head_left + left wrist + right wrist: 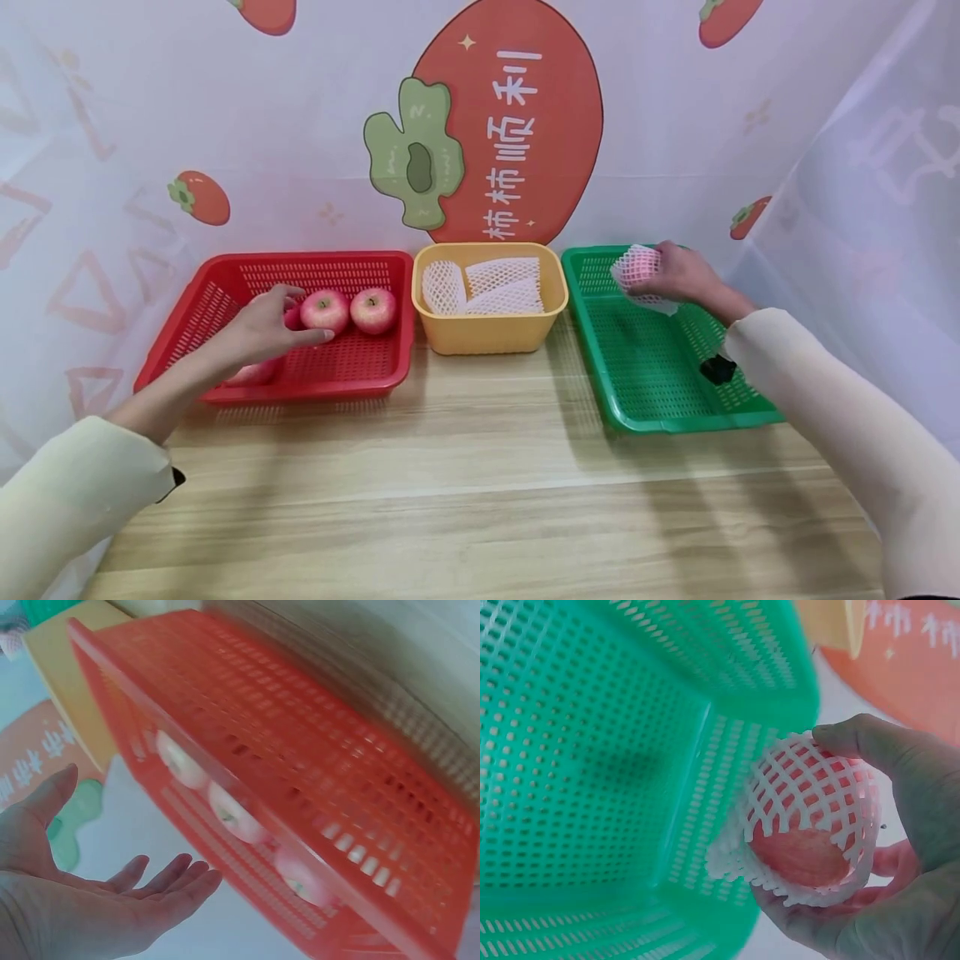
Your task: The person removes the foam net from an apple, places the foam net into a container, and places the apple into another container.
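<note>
Over the red basket (300, 390), my left hand (262, 325) hovers with fingers spread and nothing in its grasp. Near it lie several apples, among them one apple (325, 312) beside its fingertips and another apple (373, 311) to the right. In the left wrist view the left hand (112, 900) is beside the basket's rim, palm bare. My right hand (678, 273) grips an apple (802, 855) wrapped in a white foam net (802, 780), above the back of the green basket (637, 358). Part of the apple's skin shows through the net's open end.
Between the two baskets stands a yellow bin (487, 333) with several white foam nets (506, 283) in it. All three containers sit along the back of the wooden table (450, 500), against a white printed curtain (315, 125).
</note>
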A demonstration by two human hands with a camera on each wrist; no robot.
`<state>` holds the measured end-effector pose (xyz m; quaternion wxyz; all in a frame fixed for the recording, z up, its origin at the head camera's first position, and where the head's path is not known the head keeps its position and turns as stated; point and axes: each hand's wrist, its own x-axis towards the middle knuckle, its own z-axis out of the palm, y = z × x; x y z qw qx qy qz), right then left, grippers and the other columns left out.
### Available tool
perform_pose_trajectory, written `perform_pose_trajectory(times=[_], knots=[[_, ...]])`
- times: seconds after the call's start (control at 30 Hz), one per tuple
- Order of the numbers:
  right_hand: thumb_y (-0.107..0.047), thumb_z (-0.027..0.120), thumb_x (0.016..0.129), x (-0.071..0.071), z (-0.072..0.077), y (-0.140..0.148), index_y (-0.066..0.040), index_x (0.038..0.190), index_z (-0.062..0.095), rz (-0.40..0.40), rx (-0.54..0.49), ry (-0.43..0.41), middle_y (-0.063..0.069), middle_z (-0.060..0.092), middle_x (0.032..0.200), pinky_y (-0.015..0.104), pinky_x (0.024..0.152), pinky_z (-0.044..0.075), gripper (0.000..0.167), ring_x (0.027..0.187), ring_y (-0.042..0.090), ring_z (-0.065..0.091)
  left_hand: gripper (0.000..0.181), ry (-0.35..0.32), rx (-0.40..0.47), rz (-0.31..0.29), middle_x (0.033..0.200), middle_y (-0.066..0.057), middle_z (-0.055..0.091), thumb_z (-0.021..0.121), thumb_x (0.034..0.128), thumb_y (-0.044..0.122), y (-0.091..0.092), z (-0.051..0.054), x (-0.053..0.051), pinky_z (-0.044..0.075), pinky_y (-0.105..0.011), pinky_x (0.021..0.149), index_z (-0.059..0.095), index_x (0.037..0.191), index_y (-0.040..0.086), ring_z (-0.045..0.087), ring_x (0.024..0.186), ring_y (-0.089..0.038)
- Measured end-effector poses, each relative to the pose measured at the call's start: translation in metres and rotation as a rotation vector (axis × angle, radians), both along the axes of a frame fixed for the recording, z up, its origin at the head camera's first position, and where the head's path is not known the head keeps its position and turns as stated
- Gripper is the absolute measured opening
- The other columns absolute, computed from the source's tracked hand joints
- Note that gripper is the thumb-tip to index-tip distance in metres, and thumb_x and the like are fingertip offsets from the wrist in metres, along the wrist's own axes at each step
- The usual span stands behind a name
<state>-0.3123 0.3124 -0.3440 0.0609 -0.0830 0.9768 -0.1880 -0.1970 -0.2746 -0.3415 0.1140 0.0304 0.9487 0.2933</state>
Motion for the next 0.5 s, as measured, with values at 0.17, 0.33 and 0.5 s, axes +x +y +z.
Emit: perform_pose_trajectory(times=[0.17,0.33,0.5], knots=[[-0.036,0.085,0.088,0.013,0.011,-0.011,0.013,0.143,0.043,0.042,-0.004,0.015,0.033,0.060,0.122,0.051,0.077,0.058,0.085,0.101,0.043,0.061,0.090,0.034,-0.004,-0.027,0.149,-0.037,0.047,0.079,0.0946,0.040,0.019,0.004,0.006,0.046,-0.068,0.108,0.033,0.154,-0.009,0.049,0.134,-0.053],[-0.036,0.087,0.086,0.028,0.017,-0.025,0.011,0.146,0.043,0.091,0.004,0.038,0.031,0.061,0.122,0.051,0.078,0.058,0.088,0.101,0.041,0.062,0.091,0.056,-0.019,-0.063,0.152,-0.037,0.046,0.081,0.0924,0.043,0.035,0.007,0.011,0.044,-0.071,0.109,0.034,0.153,-0.006,0.045,0.139,-0.056],[-0.035,0.089,0.083,0.045,0.020,-0.041,0.008,0.146,0.046,0.134,-0.015,0.050,0.028,0.062,0.125,0.053,0.083,0.058,0.088,0.106,0.040,0.061,0.087,0.091,0.025,-0.089,0.153,-0.032,0.048,0.084,0.0914,0.038,0.050,0.009,0.017,0.043,-0.067,0.112,0.038,0.152,-0.004,0.047,0.140,-0.054]])
